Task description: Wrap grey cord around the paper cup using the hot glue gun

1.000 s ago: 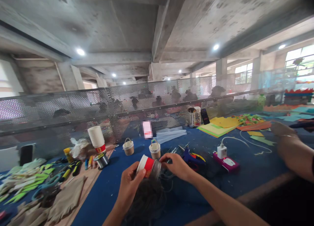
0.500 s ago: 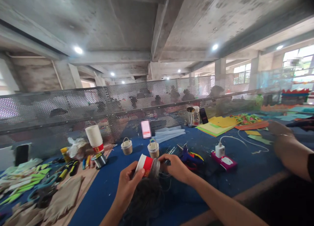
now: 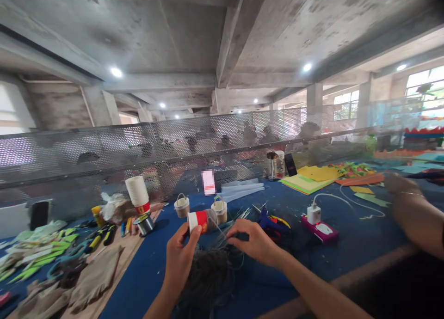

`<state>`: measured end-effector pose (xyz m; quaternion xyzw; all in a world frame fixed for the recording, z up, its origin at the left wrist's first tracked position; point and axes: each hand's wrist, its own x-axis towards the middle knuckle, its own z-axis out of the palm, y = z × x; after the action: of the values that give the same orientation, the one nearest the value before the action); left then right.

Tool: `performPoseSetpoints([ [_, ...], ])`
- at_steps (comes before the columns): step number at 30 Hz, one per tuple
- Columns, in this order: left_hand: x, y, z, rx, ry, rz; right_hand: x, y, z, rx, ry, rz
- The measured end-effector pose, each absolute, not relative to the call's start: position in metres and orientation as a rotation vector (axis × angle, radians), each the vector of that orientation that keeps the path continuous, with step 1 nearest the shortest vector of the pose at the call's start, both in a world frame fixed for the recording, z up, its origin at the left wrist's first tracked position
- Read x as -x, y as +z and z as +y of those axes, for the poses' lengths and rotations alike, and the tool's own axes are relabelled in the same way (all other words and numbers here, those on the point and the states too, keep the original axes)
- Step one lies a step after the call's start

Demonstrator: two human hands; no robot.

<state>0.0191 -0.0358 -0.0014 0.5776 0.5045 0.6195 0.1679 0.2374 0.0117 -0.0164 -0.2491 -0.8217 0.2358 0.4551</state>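
My left hand [image 3: 181, 252] is closed around a white and red paper cup [image 3: 198, 221], which lies on its side in the air with its far end to the right. Grey yarn [image 3: 212, 218] is wrapped round that right-hand end. From there a strand runs to my right hand [image 3: 256, 245], whose thumb and forefinger pinch it a short way from the cup. Below both hands a loose dark grey heap of yarn [image 3: 208, 277] rests on the blue tabletop. Behind the cup stand two small pale buckets with handles, one on the left [image 3: 182, 207] and one partly covered [image 3: 220, 211].
Scissors and a blue-handled tool [image 3: 268, 221] lie right of my hands, near a magenta power strip [image 3: 322, 231]. Stacked paper cups [image 3: 137, 192], a wire spool [image 3: 144, 224] and gloves [image 3: 97, 275] are at left. Another person's arm [image 3: 416, 217] rests at right.
My right hand has drawn away from the cup's end, down and to the right, with the strand stretched between. The cup has turned closer to level.
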Motion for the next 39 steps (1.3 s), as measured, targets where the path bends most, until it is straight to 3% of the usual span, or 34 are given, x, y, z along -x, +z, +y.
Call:
performPoseSetpoints([
  [8, -0.018, 0.003, -0.038, -1.561, 1.816, 1.409, -0.250, -0.020, 0.026, 0.726, 0.358, -2.116],
  [16, -0.021, 0.004, -0.038, -1.577, 1.790, 1.337, -0.305, -0.029, 0.038, 1.550, -0.232, -1.974],
  [20, -0.022, 0.001, -0.038, -1.612, 1.764, 1.333, -0.326, -0.040, 0.039, 1.758, -0.218, -2.082],
  [32, -0.021, -0.001, -0.036, -1.656, 1.743, 1.405, -0.320, -0.050, 0.048, 1.842, -0.278, -2.090],
  [39, -0.021, -0.001, -0.036, -1.698, 1.744, 1.415, -0.325, -0.045, 0.048, 1.439, -0.042, -1.787],
])
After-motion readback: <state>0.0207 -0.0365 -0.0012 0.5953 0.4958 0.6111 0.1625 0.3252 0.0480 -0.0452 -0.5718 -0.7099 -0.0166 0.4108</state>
